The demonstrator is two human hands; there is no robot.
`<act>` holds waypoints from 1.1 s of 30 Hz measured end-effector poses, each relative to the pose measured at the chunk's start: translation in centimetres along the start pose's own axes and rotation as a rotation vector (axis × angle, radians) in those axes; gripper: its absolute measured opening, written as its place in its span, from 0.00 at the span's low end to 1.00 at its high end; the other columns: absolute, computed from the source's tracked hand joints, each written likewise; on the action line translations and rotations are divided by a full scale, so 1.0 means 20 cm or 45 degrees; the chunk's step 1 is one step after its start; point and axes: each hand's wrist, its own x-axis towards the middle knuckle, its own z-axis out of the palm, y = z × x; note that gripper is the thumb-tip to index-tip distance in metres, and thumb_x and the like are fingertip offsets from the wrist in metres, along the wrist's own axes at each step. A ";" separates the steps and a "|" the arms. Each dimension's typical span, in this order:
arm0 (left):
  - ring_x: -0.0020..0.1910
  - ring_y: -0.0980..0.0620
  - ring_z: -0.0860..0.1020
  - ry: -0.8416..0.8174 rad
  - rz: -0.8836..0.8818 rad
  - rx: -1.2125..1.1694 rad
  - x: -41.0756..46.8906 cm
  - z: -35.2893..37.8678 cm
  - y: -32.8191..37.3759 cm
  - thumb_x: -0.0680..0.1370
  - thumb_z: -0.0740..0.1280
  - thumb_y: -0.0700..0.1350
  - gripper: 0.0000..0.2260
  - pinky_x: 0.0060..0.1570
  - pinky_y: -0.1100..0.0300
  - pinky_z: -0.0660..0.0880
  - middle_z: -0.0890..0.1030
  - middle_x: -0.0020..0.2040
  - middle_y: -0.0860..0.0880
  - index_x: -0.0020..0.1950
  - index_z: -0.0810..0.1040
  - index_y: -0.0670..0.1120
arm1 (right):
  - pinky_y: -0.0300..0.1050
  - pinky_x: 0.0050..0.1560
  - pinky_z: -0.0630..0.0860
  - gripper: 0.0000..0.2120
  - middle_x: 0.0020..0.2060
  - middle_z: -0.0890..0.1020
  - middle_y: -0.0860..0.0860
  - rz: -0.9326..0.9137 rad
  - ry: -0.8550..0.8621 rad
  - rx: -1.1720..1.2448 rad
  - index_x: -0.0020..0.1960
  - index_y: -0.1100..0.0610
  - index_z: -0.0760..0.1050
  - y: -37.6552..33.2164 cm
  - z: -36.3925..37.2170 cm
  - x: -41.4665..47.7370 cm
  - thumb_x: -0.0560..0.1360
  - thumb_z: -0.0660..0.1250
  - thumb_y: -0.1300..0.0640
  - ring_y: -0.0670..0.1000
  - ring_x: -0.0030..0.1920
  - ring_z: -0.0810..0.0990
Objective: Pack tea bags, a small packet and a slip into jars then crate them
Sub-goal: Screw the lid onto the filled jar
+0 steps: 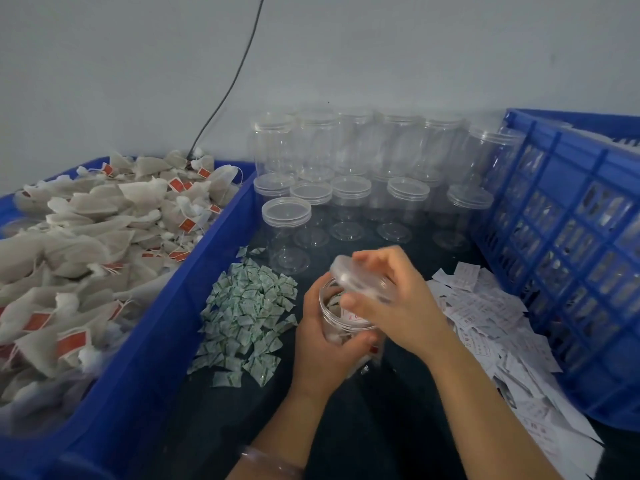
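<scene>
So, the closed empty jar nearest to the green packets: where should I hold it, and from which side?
Probably from above, fingers round the lid rim of the jar. It stands upright, the lid is its widest, most exposed part, and other jars crowd behind and to its right while the blue bin wall is close on its left.

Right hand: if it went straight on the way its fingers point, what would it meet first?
Likely the nearest lidded empty jar, up-left of the right hand, which holds a lid over the filled jar. Depth is unclear.
</scene>
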 end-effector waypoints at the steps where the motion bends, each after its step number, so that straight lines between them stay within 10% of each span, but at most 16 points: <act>1: 0.54 0.60 0.80 0.011 -0.003 0.010 0.00 0.00 0.00 0.62 0.73 0.48 0.31 0.49 0.70 0.75 0.80 0.55 0.60 0.63 0.69 0.54 | 0.30 0.55 0.71 0.32 0.60 0.75 0.34 0.005 -0.088 -0.153 0.60 0.37 0.70 -0.03 0.00 0.02 0.58 0.69 0.30 0.33 0.60 0.73; 4: 0.56 0.57 0.80 0.043 0.011 0.038 0.00 0.00 0.01 0.63 0.75 0.51 0.28 0.51 0.65 0.77 0.80 0.56 0.56 0.61 0.70 0.57 | 0.45 0.67 0.65 0.42 0.69 0.69 0.38 -0.035 -0.272 -0.566 0.75 0.36 0.59 -0.11 -0.01 0.05 0.64 0.68 0.29 0.43 0.70 0.64; 9: 0.53 0.59 0.81 0.034 -0.006 0.012 0.01 0.00 0.02 0.63 0.74 0.50 0.28 0.45 0.70 0.76 0.80 0.55 0.59 0.61 0.69 0.60 | 0.45 0.58 0.68 0.39 0.65 0.68 0.40 -0.121 -0.303 -0.993 0.74 0.37 0.62 -0.13 0.03 0.06 0.65 0.70 0.32 0.47 0.64 0.66; 33: 0.55 0.52 0.80 -0.042 0.099 0.030 0.04 -0.01 0.01 0.65 0.72 0.51 0.29 0.51 0.64 0.77 0.80 0.55 0.49 0.64 0.70 0.46 | 0.44 0.57 0.65 0.31 0.67 0.69 0.45 -0.251 -0.323 -1.093 0.73 0.39 0.66 -0.11 0.03 0.07 0.72 0.66 0.33 0.50 0.65 0.66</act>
